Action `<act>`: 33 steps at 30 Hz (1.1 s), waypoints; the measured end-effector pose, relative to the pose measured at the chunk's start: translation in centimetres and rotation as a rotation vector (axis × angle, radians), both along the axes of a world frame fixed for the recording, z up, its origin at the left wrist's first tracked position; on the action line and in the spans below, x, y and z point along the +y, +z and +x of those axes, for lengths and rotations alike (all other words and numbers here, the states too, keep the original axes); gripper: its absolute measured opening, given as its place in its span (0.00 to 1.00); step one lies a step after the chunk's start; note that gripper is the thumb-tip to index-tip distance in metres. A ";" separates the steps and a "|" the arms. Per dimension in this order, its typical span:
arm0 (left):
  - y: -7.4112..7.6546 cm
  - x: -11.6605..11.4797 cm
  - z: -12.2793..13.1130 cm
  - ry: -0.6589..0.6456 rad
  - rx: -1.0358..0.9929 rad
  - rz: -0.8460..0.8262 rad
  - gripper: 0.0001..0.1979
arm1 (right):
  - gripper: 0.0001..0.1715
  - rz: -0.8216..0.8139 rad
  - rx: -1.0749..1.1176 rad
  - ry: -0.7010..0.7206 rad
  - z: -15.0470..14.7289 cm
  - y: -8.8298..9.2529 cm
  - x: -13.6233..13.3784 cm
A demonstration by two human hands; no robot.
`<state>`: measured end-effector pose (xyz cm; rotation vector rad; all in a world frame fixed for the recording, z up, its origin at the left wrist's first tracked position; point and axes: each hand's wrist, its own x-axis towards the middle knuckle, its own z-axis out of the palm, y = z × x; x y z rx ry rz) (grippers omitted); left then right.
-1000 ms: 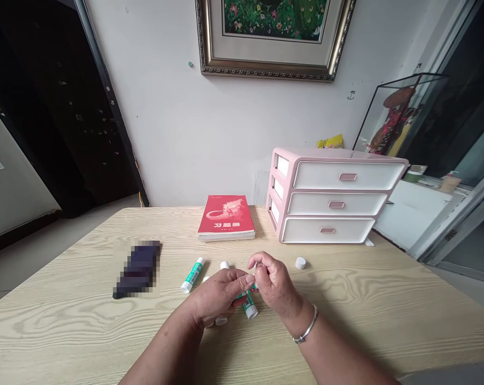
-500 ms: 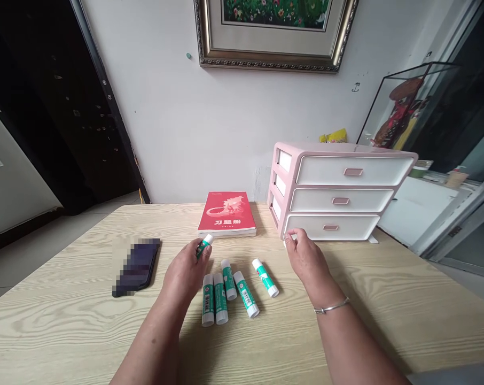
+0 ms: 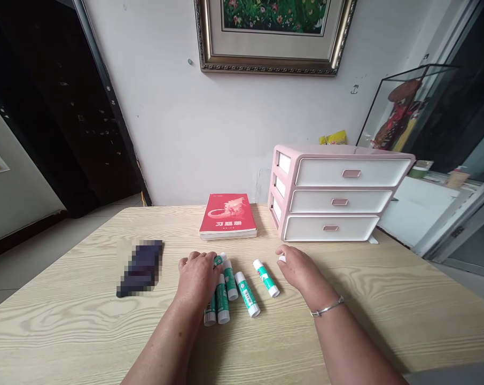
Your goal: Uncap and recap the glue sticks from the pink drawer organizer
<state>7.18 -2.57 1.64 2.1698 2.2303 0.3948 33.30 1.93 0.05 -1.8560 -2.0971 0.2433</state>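
Observation:
My left hand (image 3: 198,277) is closed on a green and white glue stick (image 3: 218,260), over the upper ends of the leftmost sticks on the table. Beside it lie several more glue sticks, among them a slanted one (image 3: 247,294) and, farther right, a separate one (image 3: 266,278). My right hand (image 3: 300,269), with a silver bangle at the wrist, is closed just right of that separate stick. A small white end of something (image 3: 282,258) shows between its thumb and fingers; the rest is hidden by the hand.
A red book (image 3: 228,214) lies near the wall. The pink and white drawer unit (image 3: 340,202) stands at the back right. At the left is a dark, pixelated phone-like object (image 3: 141,268) on the wooden table (image 3: 85,331).
My left hand has moved right and down with its glue stick, to the leftmost sticks. My right hand has come lower and slightly left, away from the drawer unit.

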 end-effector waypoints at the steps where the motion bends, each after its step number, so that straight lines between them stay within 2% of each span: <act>1: 0.0 0.1 -0.1 0.002 -0.012 -0.014 0.15 | 0.16 -0.015 0.000 -0.001 0.0 0.1 0.0; 7: -0.9 0.6 -0.7 -0.031 -0.049 -0.013 0.17 | 0.18 -0.072 -0.007 0.020 -0.4 0.1 -0.3; 17: -2.4 1.5 -1.3 -0.030 -0.126 0.019 0.20 | 0.18 -0.049 -0.047 0.002 -0.1 -0.4 -0.1; 23: -2.4 1.5 -1.2 -0.032 -0.168 0.039 0.19 | 0.11 0.144 -0.079 -0.015 -1.4 0.9 -1.2; 27: -2.5 1.7 -1.3 -0.009 -0.203 0.081 0.20 | 0.11 0.236 -0.071 0.058 -2.7 1.8 -2.4; 33: -2.3 2.0 -1.9 0.077 -0.326 0.147 0.20 | 0.09 0.123 -0.176 0.170 -4.2 1.2 -3.5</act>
